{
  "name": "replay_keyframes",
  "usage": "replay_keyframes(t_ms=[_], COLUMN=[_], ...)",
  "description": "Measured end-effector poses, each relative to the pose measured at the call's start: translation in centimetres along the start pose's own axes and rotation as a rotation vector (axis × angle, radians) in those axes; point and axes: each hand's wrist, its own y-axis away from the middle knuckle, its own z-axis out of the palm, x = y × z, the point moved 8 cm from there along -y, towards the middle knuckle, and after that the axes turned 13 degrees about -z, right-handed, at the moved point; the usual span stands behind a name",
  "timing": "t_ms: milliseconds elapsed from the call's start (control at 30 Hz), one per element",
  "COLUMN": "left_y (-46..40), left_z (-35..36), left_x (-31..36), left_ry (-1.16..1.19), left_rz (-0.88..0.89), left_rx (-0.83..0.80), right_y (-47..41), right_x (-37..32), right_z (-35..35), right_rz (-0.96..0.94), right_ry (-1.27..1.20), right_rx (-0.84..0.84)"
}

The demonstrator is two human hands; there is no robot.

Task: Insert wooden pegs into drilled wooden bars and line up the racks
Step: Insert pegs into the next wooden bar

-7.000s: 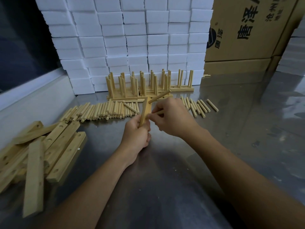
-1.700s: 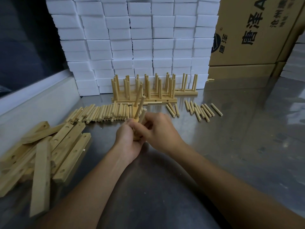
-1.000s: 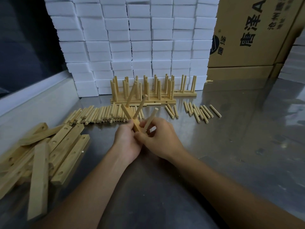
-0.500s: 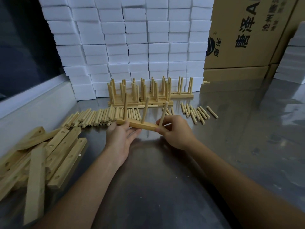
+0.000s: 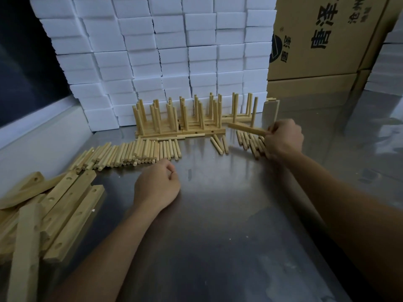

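A steel table (image 5: 218, 247) fills the view, backed by stacked white foam blocks (image 5: 174, 51) and cardboard cartons (image 5: 316, 40). Beyond both hands, finished racks (image 5: 181, 120) stand in rows against the blocks. Left of the left fingers lies a heap of drilled bars (image 5: 61, 210); a long row of loose pegs (image 5: 130, 152) lies just past them. The right hand (image 5: 283, 138) grips one end of a newly pegged rack (image 5: 246, 128), held above a small cluster of pegs (image 5: 250, 142) and near the finished rows. The left hand (image 5: 156, 186) rests on the table, fingers loosely curled, holding nothing. Held by one end only, the rack could tip on landing, knock its neighbours, or settle crookedly on the stray pegs beneath.
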Motion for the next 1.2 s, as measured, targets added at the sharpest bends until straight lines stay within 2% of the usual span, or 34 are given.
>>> replay_keyframes(t_ms=[67,200,600,933,1200], left_y=[0.1,0.2,0.2,0.1,0.2], left_z=[0.3,0.5,0.3,0.4,0.3], left_x=[0.9,1.6,1.5,1.4,1.3], left_ry=[-0.131,-0.218,-0.219,-0.206,-0.189], left_rz=[0.068,0.109,0.115,0.114,0.12], left_rx=[0.022,0.053,0.102,0.108,0.094], right_y=[-1.5,-4.6,-8.8,-9.2,-7.8], right_x=[0.8,0.8,0.2,0.4,-1.7], right_z=[0.2,1.7,8.8,8.0,5.6], right_rz=[0.023,0.011,0.051,0.07,-0.003], right_ry=[0.023,0.108,0.096,0.002,-0.053], right_rx=[0.016,-0.001,-0.223,-0.106,-0.13])
